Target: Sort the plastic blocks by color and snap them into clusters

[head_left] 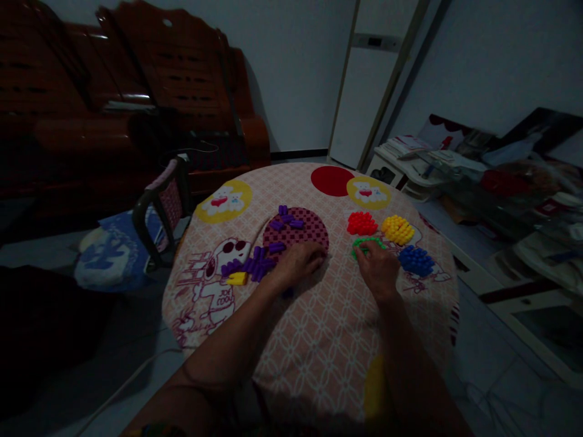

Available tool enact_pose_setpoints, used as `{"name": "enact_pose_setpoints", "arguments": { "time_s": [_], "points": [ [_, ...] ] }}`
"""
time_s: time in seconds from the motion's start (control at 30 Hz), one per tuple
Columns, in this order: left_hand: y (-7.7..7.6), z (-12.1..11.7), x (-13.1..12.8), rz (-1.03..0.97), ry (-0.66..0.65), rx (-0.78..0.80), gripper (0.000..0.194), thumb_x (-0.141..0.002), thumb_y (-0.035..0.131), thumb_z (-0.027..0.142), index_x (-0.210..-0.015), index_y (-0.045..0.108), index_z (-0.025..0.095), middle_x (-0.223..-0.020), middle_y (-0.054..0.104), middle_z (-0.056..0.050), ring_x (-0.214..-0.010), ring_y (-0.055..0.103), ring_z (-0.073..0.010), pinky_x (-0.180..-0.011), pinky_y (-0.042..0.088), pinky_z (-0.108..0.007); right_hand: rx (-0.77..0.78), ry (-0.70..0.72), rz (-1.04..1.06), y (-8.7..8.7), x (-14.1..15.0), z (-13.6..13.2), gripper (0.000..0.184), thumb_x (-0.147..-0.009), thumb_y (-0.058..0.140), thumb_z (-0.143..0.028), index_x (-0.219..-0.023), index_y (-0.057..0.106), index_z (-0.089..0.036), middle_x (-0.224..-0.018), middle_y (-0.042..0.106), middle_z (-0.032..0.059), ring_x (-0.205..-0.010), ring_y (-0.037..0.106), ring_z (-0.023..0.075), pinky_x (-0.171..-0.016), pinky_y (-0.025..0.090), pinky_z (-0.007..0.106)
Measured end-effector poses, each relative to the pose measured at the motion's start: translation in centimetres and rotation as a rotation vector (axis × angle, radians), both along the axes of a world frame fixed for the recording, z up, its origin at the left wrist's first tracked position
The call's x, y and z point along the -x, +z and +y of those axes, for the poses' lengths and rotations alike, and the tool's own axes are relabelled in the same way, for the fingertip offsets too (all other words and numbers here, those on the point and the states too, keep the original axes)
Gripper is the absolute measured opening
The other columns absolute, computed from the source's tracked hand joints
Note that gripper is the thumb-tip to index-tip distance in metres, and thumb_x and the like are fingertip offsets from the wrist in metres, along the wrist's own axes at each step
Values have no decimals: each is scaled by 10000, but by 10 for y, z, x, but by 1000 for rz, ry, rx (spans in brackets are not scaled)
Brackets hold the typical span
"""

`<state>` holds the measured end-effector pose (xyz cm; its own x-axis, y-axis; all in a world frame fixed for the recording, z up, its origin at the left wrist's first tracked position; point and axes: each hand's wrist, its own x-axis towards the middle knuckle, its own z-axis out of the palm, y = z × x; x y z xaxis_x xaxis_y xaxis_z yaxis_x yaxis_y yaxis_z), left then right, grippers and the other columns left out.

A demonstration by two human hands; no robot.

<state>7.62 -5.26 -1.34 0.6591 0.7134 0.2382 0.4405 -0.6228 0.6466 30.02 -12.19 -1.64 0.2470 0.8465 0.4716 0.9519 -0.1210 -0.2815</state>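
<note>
Right hand at the green cluster on the tabletop, red cluster just beyond, blue cluster to the right, left hand curled near purple pieces, whether either grip is clamped on anything impossible to tell from here

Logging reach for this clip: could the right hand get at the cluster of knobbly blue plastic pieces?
Probably yes: the blue cluster lies close beside the right hand, with nothing visible between them.
</note>
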Motion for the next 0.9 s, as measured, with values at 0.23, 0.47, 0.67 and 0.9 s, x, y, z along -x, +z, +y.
{"name": "enact_pose_setpoints", "arguments": {
  "time_s": [0.23, 0.47, 0.67, 0.9],
  "points": [
    [6, 7, 10, 110, 78, -98, 203, -877, 568, 174, -1015, 717, 176, -983, 753, -83, -897, 680, -212, -802, 486, -295, -17, 280, 71, -18, 28, 3, 326, -1003, 469, -353, -860, 705, -180, -770, 727, 86, -686, 629, 183, -657, 339, 279],
    [46, -2, 108, 459, 506, -16, 120, -798, 687, 291, -887, 700, 211, -783, 720, -43, -722, 640, -212, -645, 404, -282, 47, 362, 118, -22, 35, 5, 273, -980, 493, -315, -843, 701, -202, -777, 734, 75, -707, 649, 180, -650, 351, 264],
    [23, -21, 148, 650, 500, 102, 161, -794, 645, 315, -890, 724, 213, -862, 742, -67, -772, 682, -244, -626, 397, -284, 70, 325, 169, -24, 31, 9, 253, -970, 512, -322, -852, 707, -213, -765, 735, 62, -691, 645, 179, -638, 349, 265],
    [8, -25, 145, 618, 398, 26, 298, -775, 581, 282, -1019, 738, 214, -1099, 745, -113, -1009, 695, -290, -797, 482, -325, 81, 335, 196, -25, 35, 8, 214, -962, 533, -299, -853, 702, -225, -767, 730, 54, -701, 656, 179, -647, 360, 261]
  ]
}}
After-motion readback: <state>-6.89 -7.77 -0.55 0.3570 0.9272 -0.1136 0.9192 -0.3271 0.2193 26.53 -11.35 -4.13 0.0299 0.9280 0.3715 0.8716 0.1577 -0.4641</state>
